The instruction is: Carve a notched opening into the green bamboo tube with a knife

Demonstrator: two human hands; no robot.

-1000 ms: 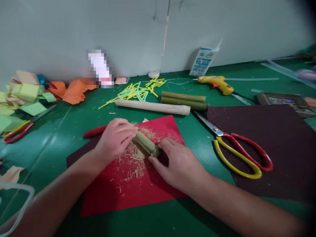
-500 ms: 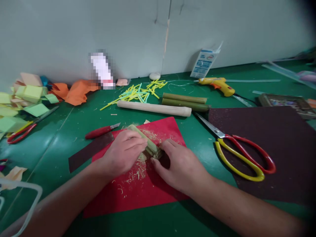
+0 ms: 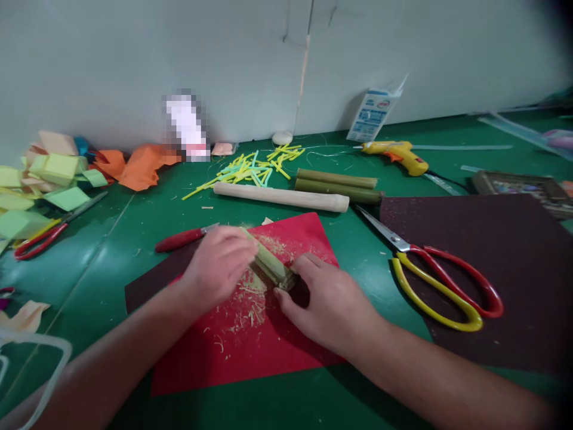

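A pale green piece of split bamboo [image 3: 273, 263] lies slantwise over a red sheet [image 3: 286, 349] strewn with fine shavings. My right hand [image 3: 329, 298] pinches its near end between thumb and fingers. At the far end, my left hand [image 3: 221, 263] is closed with bent, slightly blurred fingers over the bamboo; the thumb is hidden. Just beyond my left hand is a red-handled craft knife [image 3: 179, 240], its blade tip partly covered by the fingers. Under my left wrist runs a dark brown strip [image 3: 154, 279], perhaps sandpaper.
Large red-and-yellow scissors [image 3: 441, 283] rest partly on a dark brown sheet [image 3: 492, 257] at right. Behind lie a peeled pale stick [image 3: 282, 197], green bamboo pieces [image 3: 335, 186], cut yellow straws [image 3: 244, 170] and a yellow glue gun [image 3: 398, 156]. Folded papers [image 3: 58, 170] and other scissors [image 3: 42, 240] sit left.
My left hand has slid left and away along the bamboo toward its far end, uncovering more of its surface. My right hand keeps its hold on the near end.
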